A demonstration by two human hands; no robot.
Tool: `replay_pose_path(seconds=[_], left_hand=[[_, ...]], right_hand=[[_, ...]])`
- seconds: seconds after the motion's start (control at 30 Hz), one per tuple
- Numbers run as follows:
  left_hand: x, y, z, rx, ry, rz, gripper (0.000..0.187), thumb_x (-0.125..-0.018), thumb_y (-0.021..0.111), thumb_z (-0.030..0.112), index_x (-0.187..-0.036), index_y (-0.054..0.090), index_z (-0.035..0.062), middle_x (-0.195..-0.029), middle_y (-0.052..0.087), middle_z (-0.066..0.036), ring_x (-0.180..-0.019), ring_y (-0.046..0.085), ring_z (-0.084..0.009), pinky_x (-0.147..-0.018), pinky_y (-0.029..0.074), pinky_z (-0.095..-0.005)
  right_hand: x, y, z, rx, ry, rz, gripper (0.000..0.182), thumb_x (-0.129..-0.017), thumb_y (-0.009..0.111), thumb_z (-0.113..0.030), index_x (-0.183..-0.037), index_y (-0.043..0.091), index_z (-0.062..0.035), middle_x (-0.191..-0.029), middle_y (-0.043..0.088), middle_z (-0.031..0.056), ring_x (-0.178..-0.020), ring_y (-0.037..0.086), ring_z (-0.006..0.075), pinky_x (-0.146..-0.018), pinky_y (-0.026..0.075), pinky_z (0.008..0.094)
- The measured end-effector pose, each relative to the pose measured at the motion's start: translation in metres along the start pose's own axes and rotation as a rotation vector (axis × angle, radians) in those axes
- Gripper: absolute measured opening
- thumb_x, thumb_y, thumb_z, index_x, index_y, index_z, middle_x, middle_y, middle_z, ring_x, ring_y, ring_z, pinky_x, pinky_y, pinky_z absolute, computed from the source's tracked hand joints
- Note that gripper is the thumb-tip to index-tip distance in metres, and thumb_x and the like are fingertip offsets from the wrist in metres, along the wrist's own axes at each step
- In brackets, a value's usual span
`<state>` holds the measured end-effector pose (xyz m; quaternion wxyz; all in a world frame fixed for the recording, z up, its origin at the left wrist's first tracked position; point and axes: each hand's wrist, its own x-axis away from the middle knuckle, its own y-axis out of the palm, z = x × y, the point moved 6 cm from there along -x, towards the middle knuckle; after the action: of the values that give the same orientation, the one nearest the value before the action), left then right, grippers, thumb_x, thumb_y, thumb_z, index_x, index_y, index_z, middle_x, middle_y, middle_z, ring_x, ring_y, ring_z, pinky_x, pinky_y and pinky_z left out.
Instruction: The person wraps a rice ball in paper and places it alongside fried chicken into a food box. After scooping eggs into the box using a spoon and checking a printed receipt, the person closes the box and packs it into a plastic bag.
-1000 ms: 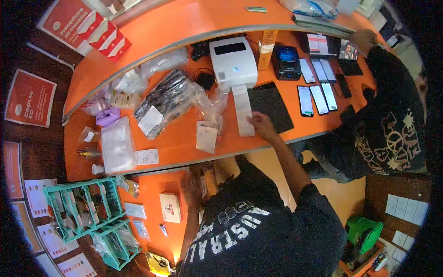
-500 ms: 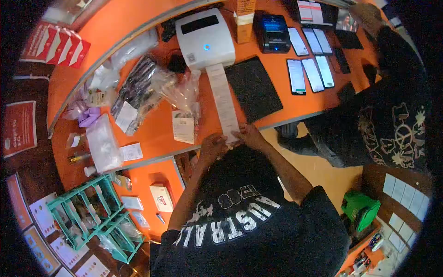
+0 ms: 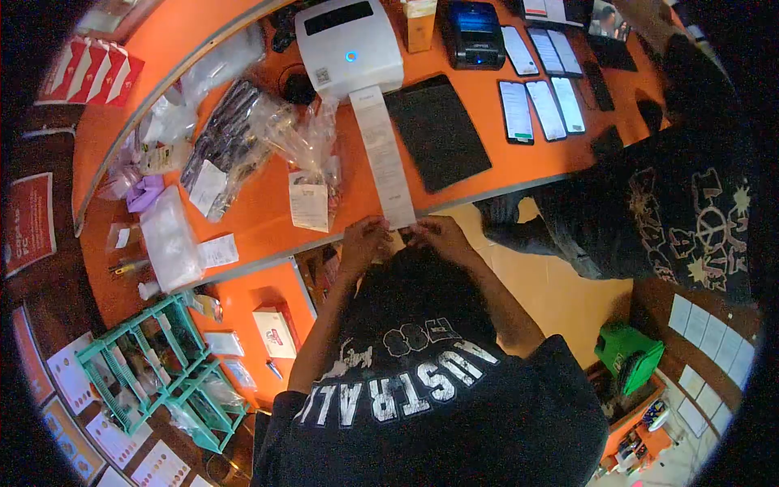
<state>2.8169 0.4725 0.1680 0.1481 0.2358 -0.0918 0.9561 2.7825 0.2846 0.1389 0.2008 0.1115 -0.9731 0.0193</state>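
Note:
A long, narrow strip of printed receipt paper (image 3: 382, 158) runs from the front edge of a white label printer (image 3: 350, 49) down to the counter's near edge. At its lower left corner, my left hand (image 3: 365, 243) has its fingers closed on the paper. My right hand (image 3: 441, 238) pinches the opposite corner, so the strip's end lies between both hands, close to my black shirt. Right beside the strip lies a flat black mat (image 3: 439, 132). Left of it, a plastic bag with a paper slip (image 3: 310, 203) rests on the orange counter (image 3: 260, 213).
Several lit phones (image 3: 545, 111) and a black printer (image 3: 476, 36) occupy the right side. A person in dark clothes (image 3: 690, 211) stands there. Plastic-wrapped packages (image 3: 227, 138) lie at left, above a teal rack (image 3: 146, 365). A green bag (image 3: 629, 357) sits lower right.
The view has shifted slightly, so counter items appear higher and further left. Both hands remain at the strip's lower end, and the strip's far end now shows as an edge at the printer.

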Motion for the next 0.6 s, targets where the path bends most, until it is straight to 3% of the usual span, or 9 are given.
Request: replay_pose_path(seconds=[0.17, 0.27, 0.37, 0.47, 0.57, 0.6], left_hand=[[-0.001, 0.0, -0.003, -0.007, -0.067, 0.011, 0.026, -0.095, 0.061, 0.023, -0.099, 0.066, -0.0026, -0.075, 0.067, -0.008, -0.062, 0.061, -0.0116, -0.054, 0.049, -0.0266], [-0.003, 0.0, -0.006, 0.018, 0.021, 0.004, 0.028, -0.095, 0.061, 0.025, -0.098, 0.066, -0.0027, -0.075, 0.067, -0.008, -0.063, 0.062, -0.0118, -0.056, 0.05, -0.0262], [0.0, 0.0, 0.006, -0.009, -0.056, 0.025, 0.029, -0.095, 0.061, 0.026, -0.097, 0.067, -0.0025, -0.077, 0.068, -0.009, -0.065, 0.063, -0.0125, -0.058, 0.05, -0.0266], [0.0, -0.001, 0.005, -0.11, -0.075, -0.03, 0.028, -0.095, 0.061, 0.026, -0.098, 0.066, -0.002, -0.077, 0.068, -0.01, -0.063, 0.063, -0.0129, -0.059, 0.05, -0.0269], [-0.002, 0.004, -0.009, 0.085, -0.066, -0.075, 0.028, -0.093, 0.064, 0.025, -0.097, 0.065, -0.0023, -0.085, 0.068, -0.011, -0.069, 0.064, -0.0145, -0.062, 0.05, -0.0294], [-0.001, -0.001, -0.002, -0.067, 0.062, 0.092, 0.026, -0.091, 0.066, 0.024, -0.096, 0.066, -0.0012, -0.089, 0.067, -0.012, -0.074, 0.064, -0.0173, -0.065, 0.051, -0.0313]], right_hand=[[0.01, -0.005, -0.025, -0.02, -0.015, 0.066, 0.024, -0.093, 0.062, -0.022, -0.096, 0.07, -0.0001, -0.087, 0.07, 0.0103, -0.077, 0.068, 0.0173, -0.074, 0.053, 0.0307], [0.012, -0.008, -0.023, -0.089, 0.003, 0.049, 0.024, -0.093, 0.063, -0.022, -0.096, 0.07, -0.0001, -0.087, 0.07, 0.0088, -0.077, 0.068, 0.016, -0.073, 0.053, 0.03], [0.011, -0.011, -0.017, -0.057, 0.035, 0.014, 0.025, -0.095, 0.061, -0.018, -0.106, 0.065, 0.004, -0.096, 0.071, 0.01, -0.084, 0.069, 0.0175, -0.075, 0.055, 0.0298], [0.012, -0.014, -0.018, -0.078, 0.005, 0.055, 0.023, -0.094, 0.062, -0.021, -0.098, 0.069, 0.0003, -0.086, 0.07, 0.0063, -0.078, 0.067, 0.0149, -0.072, 0.053, 0.0292], [0.012, -0.012, -0.023, -0.118, -0.016, 0.037, 0.022, -0.094, 0.062, -0.02, -0.101, 0.068, -0.0004, -0.084, 0.069, 0.0063, -0.077, 0.067, 0.0146, -0.071, 0.053, 0.0289], [0.01, -0.012, -0.021, -0.098, -0.035, 0.053, 0.022, -0.093, 0.063, -0.02, -0.102, 0.067, -0.0003, -0.086, 0.07, 0.007, -0.077, 0.067, 0.0149, -0.071, 0.053, 0.0293]])
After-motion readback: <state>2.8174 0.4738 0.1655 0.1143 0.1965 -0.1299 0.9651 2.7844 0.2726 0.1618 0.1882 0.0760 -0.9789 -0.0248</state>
